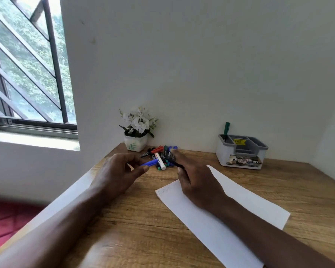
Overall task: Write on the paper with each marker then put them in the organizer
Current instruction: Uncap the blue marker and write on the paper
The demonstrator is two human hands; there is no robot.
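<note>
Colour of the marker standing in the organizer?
Green; the marker stands in the organizer, head view.

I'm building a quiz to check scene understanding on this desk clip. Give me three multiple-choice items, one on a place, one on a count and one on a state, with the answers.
1. Where does the organizer stand?
A) on the floor
B) at the far right of the desk, near the wall
C) on the window sill

2. How many markers stand in the organizer?
A) none
B) one
C) four

3. What state is the paper in?
A) crumpled
B) rolled up
C) lying flat, with faint writing near one corner

Answers:
1 B, it sits on the desk's back right part, close to the wall.
2 B, a single green marker sticks up from its rear left compartment.
3 C, the sheet lies flat on the desk beneath the right hand.
</note>
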